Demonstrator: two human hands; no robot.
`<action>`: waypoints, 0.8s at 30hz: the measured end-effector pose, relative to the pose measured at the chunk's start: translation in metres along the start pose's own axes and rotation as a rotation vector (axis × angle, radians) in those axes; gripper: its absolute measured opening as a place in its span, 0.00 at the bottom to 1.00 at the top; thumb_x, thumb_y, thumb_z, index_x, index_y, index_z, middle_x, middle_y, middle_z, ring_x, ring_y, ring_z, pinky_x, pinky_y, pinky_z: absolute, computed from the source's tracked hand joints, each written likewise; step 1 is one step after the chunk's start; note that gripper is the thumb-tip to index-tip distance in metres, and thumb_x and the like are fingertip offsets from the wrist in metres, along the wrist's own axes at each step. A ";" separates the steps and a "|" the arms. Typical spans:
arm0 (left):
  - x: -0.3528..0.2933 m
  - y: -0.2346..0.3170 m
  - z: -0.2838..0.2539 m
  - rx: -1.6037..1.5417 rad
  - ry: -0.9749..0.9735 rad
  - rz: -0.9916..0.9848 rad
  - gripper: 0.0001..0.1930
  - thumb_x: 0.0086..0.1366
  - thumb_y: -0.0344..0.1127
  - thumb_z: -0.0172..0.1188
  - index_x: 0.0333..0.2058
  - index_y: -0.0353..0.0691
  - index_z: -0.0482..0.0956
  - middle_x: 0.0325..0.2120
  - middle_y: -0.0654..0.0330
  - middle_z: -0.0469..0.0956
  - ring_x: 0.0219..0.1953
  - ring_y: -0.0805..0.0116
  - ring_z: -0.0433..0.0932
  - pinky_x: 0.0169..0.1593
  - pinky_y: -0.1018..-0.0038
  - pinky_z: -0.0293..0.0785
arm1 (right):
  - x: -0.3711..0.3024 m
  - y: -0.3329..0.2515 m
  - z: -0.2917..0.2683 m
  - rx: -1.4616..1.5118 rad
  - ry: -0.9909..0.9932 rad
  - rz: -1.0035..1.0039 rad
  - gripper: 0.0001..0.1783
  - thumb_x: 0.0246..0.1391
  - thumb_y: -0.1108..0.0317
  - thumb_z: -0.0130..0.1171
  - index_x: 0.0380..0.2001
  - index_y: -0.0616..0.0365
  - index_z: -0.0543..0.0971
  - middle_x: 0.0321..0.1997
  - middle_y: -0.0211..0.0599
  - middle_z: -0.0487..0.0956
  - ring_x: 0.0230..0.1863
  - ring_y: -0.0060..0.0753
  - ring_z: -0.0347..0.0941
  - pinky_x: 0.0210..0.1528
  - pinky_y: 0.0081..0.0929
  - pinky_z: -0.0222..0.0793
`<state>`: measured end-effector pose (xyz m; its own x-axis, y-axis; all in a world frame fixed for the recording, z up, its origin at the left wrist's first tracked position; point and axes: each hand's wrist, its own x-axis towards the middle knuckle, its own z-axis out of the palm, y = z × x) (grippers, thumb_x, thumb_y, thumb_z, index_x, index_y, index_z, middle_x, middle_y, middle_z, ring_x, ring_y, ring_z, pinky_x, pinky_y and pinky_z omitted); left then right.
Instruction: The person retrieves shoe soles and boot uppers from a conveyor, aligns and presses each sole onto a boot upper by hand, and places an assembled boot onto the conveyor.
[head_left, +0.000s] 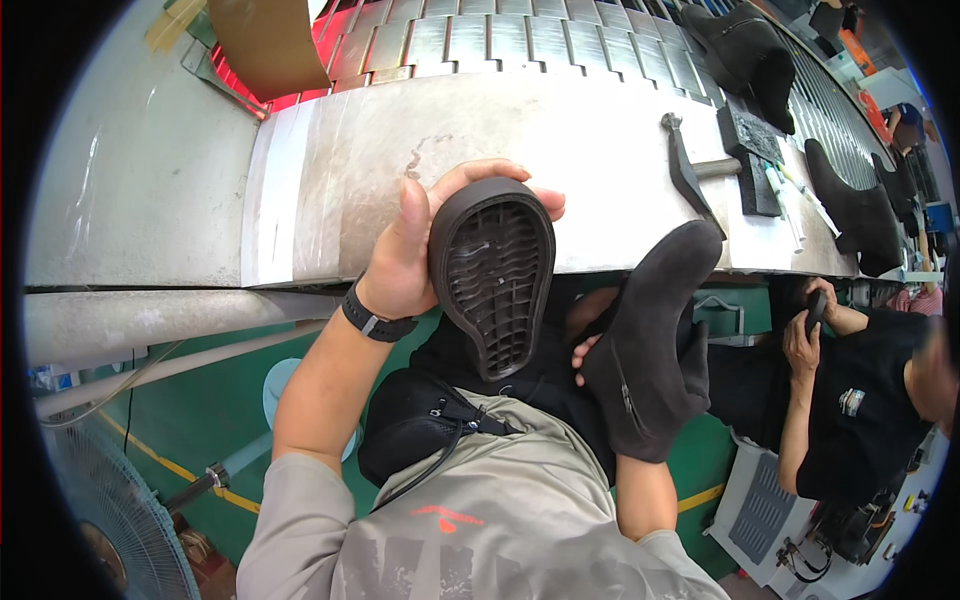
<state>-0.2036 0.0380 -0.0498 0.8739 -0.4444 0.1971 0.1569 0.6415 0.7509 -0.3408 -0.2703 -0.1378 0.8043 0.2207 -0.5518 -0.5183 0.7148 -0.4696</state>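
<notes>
My left hand (405,250) is closed on a dark brown shoe sole (498,270) at its wider end. The ribbed, gridded inner side of the sole faces me, and its narrow end points down toward my lap. To the right is a dark suede ankle boot (650,350) with a short side zip, its toe tilted up beside the bench edge. My right hand (583,360) grips the boot from behind. Only a few fingertips show at its left side, and the boot hides the rest. A gap separates sole and boot.
A hammer (686,170) lies on the pale bench (350,190), beside a black block (752,165) and slim white tube-like items (785,205). More dark boots (850,210) stand right, near the metal slat conveyor (480,40). A co-worker (850,400) sits right; a fan (120,510) stands lower left.
</notes>
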 end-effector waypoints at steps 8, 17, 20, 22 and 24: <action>0.005 0.013 0.021 0.091 0.013 -0.024 0.55 0.70 0.84 0.28 0.72 0.37 0.61 0.63 0.28 0.73 0.66 0.39 0.76 0.66 0.48 0.79 | -0.028 0.049 0.012 0.175 -0.294 0.253 0.37 0.74 0.47 0.55 0.67 0.73 0.69 0.60 0.67 0.78 0.58 0.54 0.81 0.55 0.45 0.82; 0.012 0.015 0.047 0.229 -0.164 0.035 0.56 0.71 0.84 0.22 0.68 0.38 0.74 0.60 0.30 0.76 0.61 0.42 0.80 0.64 0.51 0.78 | -0.013 0.044 0.066 0.055 -0.447 -0.024 0.36 0.75 0.48 0.52 0.69 0.73 0.68 0.63 0.64 0.77 0.62 0.52 0.80 0.58 0.44 0.81; 0.010 0.010 0.050 0.149 -0.140 0.026 0.55 0.72 0.83 0.22 0.67 0.39 0.76 0.60 0.31 0.76 0.61 0.42 0.79 0.65 0.50 0.78 | -0.009 0.037 0.067 0.042 -0.513 -0.063 0.36 0.76 0.49 0.51 0.69 0.73 0.68 0.64 0.63 0.77 0.63 0.51 0.80 0.59 0.43 0.81; 0.010 0.010 0.051 0.165 -0.149 0.018 0.55 0.72 0.82 0.22 0.68 0.39 0.75 0.60 0.31 0.76 0.61 0.42 0.79 0.65 0.49 0.78 | -0.007 0.033 0.069 0.039 -0.584 -0.083 0.36 0.76 0.49 0.50 0.70 0.72 0.68 0.65 0.62 0.77 0.63 0.51 0.79 0.60 0.43 0.81; 0.011 0.010 0.053 0.182 -0.157 0.010 0.55 0.73 0.82 0.21 0.69 0.39 0.75 0.60 0.31 0.76 0.61 0.42 0.79 0.66 0.49 0.78 | -0.006 0.032 0.072 0.053 -0.659 -0.086 0.36 0.77 0.49 0.50 0.70 0.72 0.67 0.66 0.61 0.77 0.64 0.50 0.79 0.61 0.42 0.81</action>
<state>-0.2169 0.0064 -0.0062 0.7906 -0.5395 0.2897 0.0507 0.5293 0.8469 -0.3414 -0.2012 -0.0996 0.8604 0.5086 0.0312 -0.4425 0.7762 -0.4491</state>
